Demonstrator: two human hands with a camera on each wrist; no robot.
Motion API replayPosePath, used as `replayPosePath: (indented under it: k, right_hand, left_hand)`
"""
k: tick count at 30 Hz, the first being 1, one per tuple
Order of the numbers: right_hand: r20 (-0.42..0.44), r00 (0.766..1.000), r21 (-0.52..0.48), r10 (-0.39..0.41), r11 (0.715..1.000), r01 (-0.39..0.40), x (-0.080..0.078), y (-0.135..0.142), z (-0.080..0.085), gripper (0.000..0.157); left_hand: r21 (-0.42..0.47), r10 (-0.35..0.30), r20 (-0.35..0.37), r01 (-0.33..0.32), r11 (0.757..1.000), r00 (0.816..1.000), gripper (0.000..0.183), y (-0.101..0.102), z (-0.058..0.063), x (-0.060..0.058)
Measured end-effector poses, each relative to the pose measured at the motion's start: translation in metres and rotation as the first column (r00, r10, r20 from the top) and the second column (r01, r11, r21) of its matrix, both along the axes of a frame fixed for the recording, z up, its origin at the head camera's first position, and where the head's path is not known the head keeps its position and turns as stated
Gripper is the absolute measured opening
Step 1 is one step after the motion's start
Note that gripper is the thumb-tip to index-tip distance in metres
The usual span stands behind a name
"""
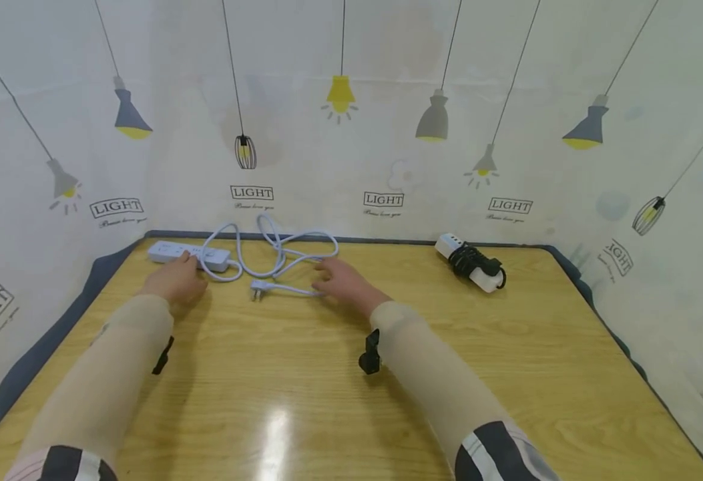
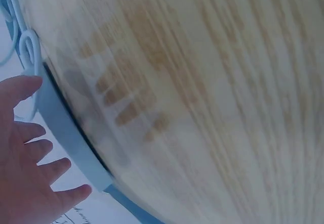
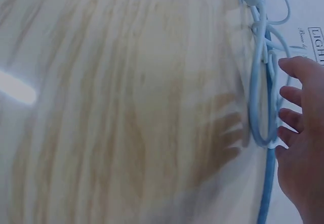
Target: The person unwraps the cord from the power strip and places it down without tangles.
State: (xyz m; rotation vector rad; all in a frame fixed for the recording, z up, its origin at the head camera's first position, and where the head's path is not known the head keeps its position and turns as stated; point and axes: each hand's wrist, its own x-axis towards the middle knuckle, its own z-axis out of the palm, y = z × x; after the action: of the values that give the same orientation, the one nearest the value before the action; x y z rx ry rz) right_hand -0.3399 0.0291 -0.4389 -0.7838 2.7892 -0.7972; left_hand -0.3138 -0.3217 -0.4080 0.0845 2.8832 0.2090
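A white power strip (image 1: 214,259) lies at the table's back left, and its white cord (image 1: 259,274) spreads in loose loops to the right. My left hand (image 1: 177,280) is at the strip's near side; in the left wrist view its fingers are spread and nearly straight before the strip (image 2: 73,138). Contact cannot be made out. Beside the cord's right-hand loops is my right hand (image 1: 348,287), its fingers slightly bent and apart in the right wrist view, grasping nothing visible. The cord's plug (image 1: 259,287) rests on the table between both hands.
At the back right lies a second white power strip (image 1: 447,244) wrapped in black cord (image 1: 470,260). A light cloth backdrop (image 1: 303,147) printed with lamps rises behind the wooden table (image 1: 303,387) and along its sides.
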Motion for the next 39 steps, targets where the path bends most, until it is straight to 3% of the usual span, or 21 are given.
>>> replayPosePath:
  k: [7, 15, 31, 39]
  right_hand:
    - [0.042, 0.999, 0.003, -0.031, 1.000, 0.031, 0.005, 0.025, 0.018, 0.045]
    - [-0.014, 0.999, 0.066, -0.051, 0.996, 0.052, 0.009, 0.068, 0.032, 0.044]
    - [-0.062, 0.998, 0.024, -0.010, 1.000, 0.011, 0.039, 0.132, 0.046, 0.042]
    - [-0.107, 0.994, 0.063, 0.034, 0.998, -0.028, 0.064, 0.155, 0.045, 0.040]
  left_hand:
    - [-0.012, -0.038, -0.097, 0.037, 0.999, 0.995, 0.060, 0.016, 0.016, 0.009]
    - [-0.020, -0.077, -0.119, 0.075, 0.997, 0.990, 0.059, 0.043, 0.037, 0.019]
    - [0.028, -0.178, -0.227, 0.189, 0.982, 0.958, 0.057, 0.085, 0.041, 0.037]
    - [0.062, -0.182, -0.236, 0.202, 0.977, 0.954, 0.056, 0.116, 0.040, 0.044]
